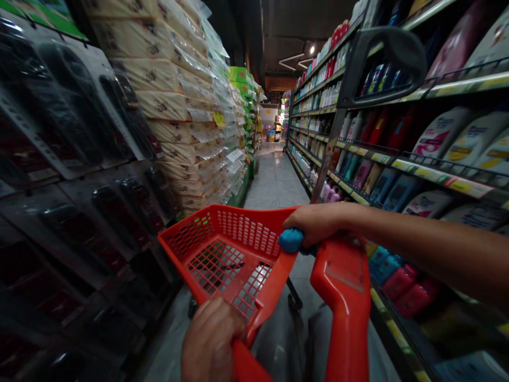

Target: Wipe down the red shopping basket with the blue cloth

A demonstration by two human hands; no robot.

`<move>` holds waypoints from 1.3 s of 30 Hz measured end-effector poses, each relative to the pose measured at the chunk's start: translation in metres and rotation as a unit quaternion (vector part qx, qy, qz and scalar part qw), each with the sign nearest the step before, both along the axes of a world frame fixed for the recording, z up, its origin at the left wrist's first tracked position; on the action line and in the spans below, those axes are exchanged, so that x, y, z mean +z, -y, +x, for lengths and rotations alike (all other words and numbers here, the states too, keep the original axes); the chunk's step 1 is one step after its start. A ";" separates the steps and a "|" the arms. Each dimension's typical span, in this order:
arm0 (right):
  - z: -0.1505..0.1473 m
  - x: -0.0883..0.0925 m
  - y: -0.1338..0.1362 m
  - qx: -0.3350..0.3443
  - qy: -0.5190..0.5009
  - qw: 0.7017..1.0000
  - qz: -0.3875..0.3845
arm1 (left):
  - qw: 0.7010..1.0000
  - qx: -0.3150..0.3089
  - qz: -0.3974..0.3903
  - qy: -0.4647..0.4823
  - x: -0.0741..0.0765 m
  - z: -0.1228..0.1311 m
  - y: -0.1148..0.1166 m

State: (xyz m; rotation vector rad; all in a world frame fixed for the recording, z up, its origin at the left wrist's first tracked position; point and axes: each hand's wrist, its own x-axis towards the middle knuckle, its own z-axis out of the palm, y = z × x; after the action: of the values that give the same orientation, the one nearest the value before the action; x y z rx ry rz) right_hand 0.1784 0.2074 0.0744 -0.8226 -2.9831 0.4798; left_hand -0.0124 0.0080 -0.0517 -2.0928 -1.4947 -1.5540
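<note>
red mesh cart [234, 249], blue grip [291, 240], cream tissue pks [175, 101]

Left grip [210, 339] low and closed, right grip [318, 223] closed, forearm [437, 249] outstretched

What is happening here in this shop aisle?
A person holds a red cart with both hands in a shop aisle. The right hand grips its blue grip; the left hand grips the red bar nearer the body. The cart looks empty. Bottles fill the right shelves, paper packs the left.
</note>
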 end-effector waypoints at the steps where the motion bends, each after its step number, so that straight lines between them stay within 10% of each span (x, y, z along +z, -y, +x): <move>1: -0.010 0.002 0.017 0.057 0.002 0.998 -0.006 | 1.000 0.002 0.003 0.000 -0.003 -0.001 -0.001; 5: -0.036 0.009 0.058 0.244 0.033 0.966 -0.077 | 1.000 0.001 0.028 -0.006 -0.007 -0.006 -0.004; 11: -0.033 0.006 0.023 -0.016 0.088 0.995 0.031 | 0.999 -0.017 -0.017 0.044 0.004 -0.011 -0.004; 17: -0.048 0.008 0.054 0.176 0.094 0.980 -0.024 | 0.997 -0.019 -0.047 0.061 0.008 -0.021 -0.008; 27: 0.051 0.020 0.046 -0.135 -0.048 0.961 0.238 | 0.994 -0.031 -0.057 0.092 0.008 -0.044 -0.017; 34: 0.040 -0.003 0.132 0.081 -0.206 0.962 0.160 | 0.992 -0.041 -0.065 0.103 0.019 -0.060 -0.025; 39: 0.069 -0.022 0.060 -0.163 -0.223 0.939 0.207 | 0.991 -0.014 -0.017 0.131 0.005 -0.089 -0.024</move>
State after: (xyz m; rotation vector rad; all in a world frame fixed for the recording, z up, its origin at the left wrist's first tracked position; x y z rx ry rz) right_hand 0.2475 0.1474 0.0527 -0.9756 -2.3455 0.0123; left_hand -0.1009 0.0319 -0.0464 -1.9962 -1.5872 -1.8894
